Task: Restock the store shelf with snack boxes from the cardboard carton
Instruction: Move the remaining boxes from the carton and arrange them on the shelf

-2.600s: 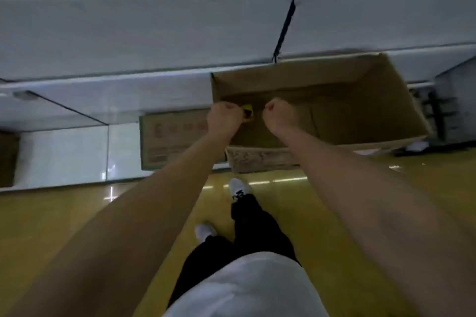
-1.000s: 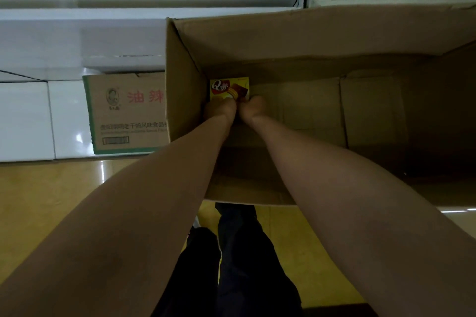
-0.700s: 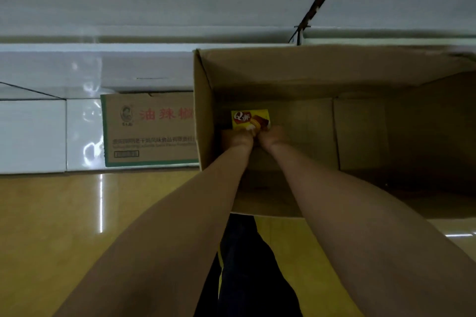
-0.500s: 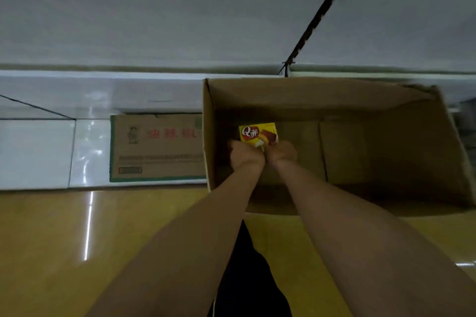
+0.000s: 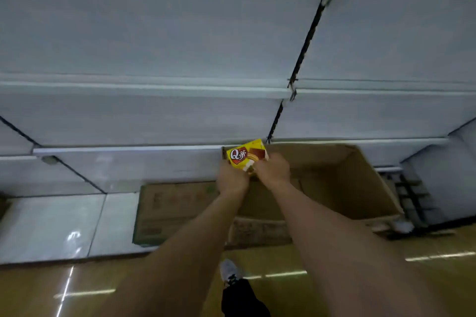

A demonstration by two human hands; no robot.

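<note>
A yellow snack box [image 5: 246,156] with a red heart logo is held up between both hands, level with the far rim of the open cardboard carton [image 5: 355,188]. My left hand [image 5: 231,179] grips its lower left side and my right hand [image 5: 273,172] its lower right. The carton sits on the floor against the white store shelf [image 5: 154,90], whose boards rise bare above it. The carton's inside looks dark, and I see no other boxes in it.
A second, closed cardboard carton [image 5: 175,211] with green edging lies left of the open one on the lowest white board. A dark upright [image 5: 304,49] splits the shelf bays. The yellow floor [image 5: 51,291] runs below, with my shoe [image 5: 229,269] on it.
Both hands have lifted the snack box up out of the carton toward the shelf. My view has tilted upward, so more shelf boards show.
</note>
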